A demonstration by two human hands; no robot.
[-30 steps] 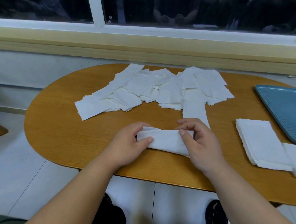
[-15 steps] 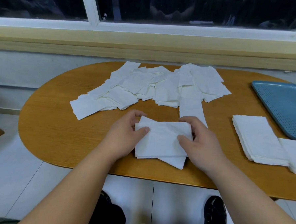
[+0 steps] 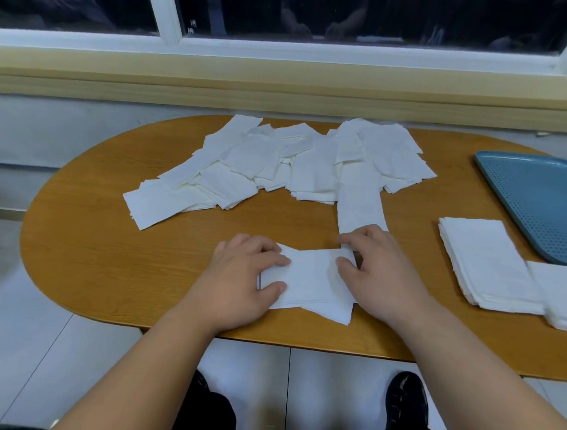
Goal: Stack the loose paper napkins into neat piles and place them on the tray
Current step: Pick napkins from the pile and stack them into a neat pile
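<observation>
Both the left hand [image 3: 239,278] and right hand [image 3: 384,276] grip a napkin pile [image 3: 311,278] flat on the table [image 3: 109,255].

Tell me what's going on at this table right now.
A person is tidying paper napkins on a wooden table. The left hand and the right hand each grip one end of a small napkin bundle that lies near the front edge. A heap of loose napkins lies further back. Two neat piles sit on the table beside the blue tray, and the part of the tray in view holds no napkins yet.
</observation>
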